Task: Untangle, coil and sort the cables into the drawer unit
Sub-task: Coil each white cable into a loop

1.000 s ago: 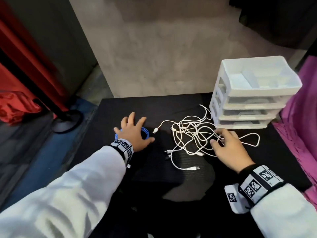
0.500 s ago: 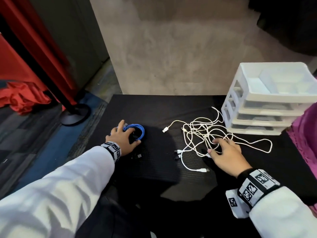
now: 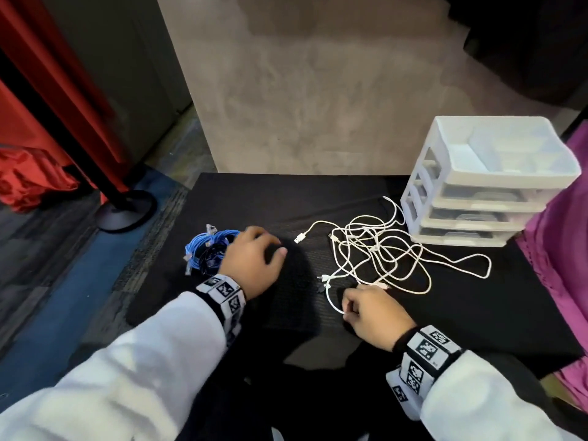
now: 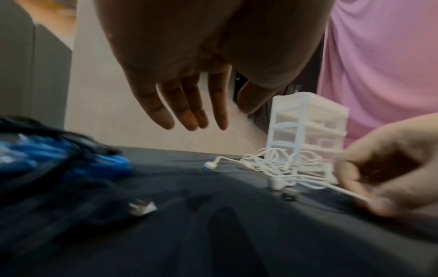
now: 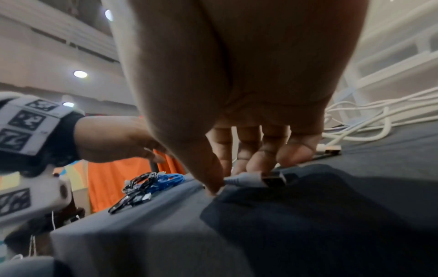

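Observation:
A tangle of white USB cables (image 3: 378, 249) lies on the black table (image 3: 509, 313) in front of a white three-drawer unit (image 3: 471, 198). My right hand (image 3: 366, 308) pinches one white cable's plug end (image 5: 258, 180) against the table near the front of the tangle. A bundle of blue and black cables (image 3: 208, 251) sits at the table's left. My left hand (image 3: 254, 259) hovers just right of that bundle, fingers straight and spread, holding nothing (image 4: 189, 112). The unit's drawers look closed; its top tray (image 3: 502, 154) is open.
A black stand base (image 3: 125, 208) and red cloth (image 3: 31, 179) are on the floor to the left. Pink fabric (image 3: 566, 249) hangs at the table's right edge. A loose small connector (image 4: 142, 207) lies on the table near my left hand.
My left hand let go of the blue bundle and lifted to its right. My right hand drew back toward me and pinched a white cable end.

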### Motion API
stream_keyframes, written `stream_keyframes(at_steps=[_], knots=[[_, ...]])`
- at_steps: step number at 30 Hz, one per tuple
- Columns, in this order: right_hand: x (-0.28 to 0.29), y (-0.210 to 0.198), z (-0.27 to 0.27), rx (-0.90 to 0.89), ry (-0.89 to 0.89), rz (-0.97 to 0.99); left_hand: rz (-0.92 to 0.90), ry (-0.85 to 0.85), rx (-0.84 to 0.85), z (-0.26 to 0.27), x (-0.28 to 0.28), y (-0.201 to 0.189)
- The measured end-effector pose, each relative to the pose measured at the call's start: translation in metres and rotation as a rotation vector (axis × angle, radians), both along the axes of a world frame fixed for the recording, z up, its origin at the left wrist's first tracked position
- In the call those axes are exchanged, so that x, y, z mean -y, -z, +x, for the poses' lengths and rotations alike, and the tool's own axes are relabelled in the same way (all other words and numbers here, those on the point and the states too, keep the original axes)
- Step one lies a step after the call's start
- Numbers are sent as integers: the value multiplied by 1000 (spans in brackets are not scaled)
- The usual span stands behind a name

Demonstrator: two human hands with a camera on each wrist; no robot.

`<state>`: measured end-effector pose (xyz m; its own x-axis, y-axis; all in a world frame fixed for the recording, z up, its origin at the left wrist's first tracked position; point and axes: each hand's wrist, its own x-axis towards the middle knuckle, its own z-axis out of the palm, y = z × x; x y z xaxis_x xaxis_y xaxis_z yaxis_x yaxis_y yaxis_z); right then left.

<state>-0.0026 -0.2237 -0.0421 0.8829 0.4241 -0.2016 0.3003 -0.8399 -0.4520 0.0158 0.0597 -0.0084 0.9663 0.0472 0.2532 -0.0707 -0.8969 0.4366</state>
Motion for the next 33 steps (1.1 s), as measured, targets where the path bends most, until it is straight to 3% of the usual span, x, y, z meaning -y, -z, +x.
stream_keyframes(at_steps=[2, 7, 15, 18, 21, 25, 30, 33], knots=[[-3, -3, -3, 33, 43, 109, -76, 58, -107, -10, 27, 9], [3, -19, -8, 122, 204, 286, 30, 183, -359, -24, 73, 41], [23, -20, -9, 76, 287, 349, 84, 164, -391, -11, 87, 39], [26, -16, -10, 57, 287, 374, 50, 126, -351, -13, 65, 34], [27, -13, -11, 50, 274, 407, 29, -37, -260, -8, 15, 16], [25, -10, -11, 40, 242, 413, 25, -254, -270, -13, -55, 0], [12, -6, -11, 39, 225, 431, 87, -185, -395, -34, -87, 16], [7, -8, -12, 24, 218, 448, 100, -197, -354, -38, -78, 9]])
